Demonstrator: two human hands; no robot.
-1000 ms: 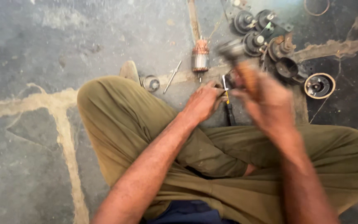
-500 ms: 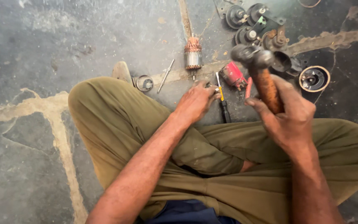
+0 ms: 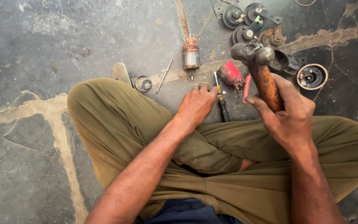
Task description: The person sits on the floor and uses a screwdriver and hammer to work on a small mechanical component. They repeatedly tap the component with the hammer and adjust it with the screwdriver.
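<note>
The person is wearing loose olive-green trousers, the cloth creasing in soft folds across both legs and bunching where it gathers at the middle. A strip of dark navy fabric is showing at the waist, at the bottom edge of the view. Both forearms are showing bare, with no sleeves, watch or bands reaching into view. The left hand and the right hand are wearing no gloves and no rings, and both are looking grimy, with dark smudges sitting over the knuckles and fingers. A pale tan sandal is peeking out from behind the left knee.
</note>
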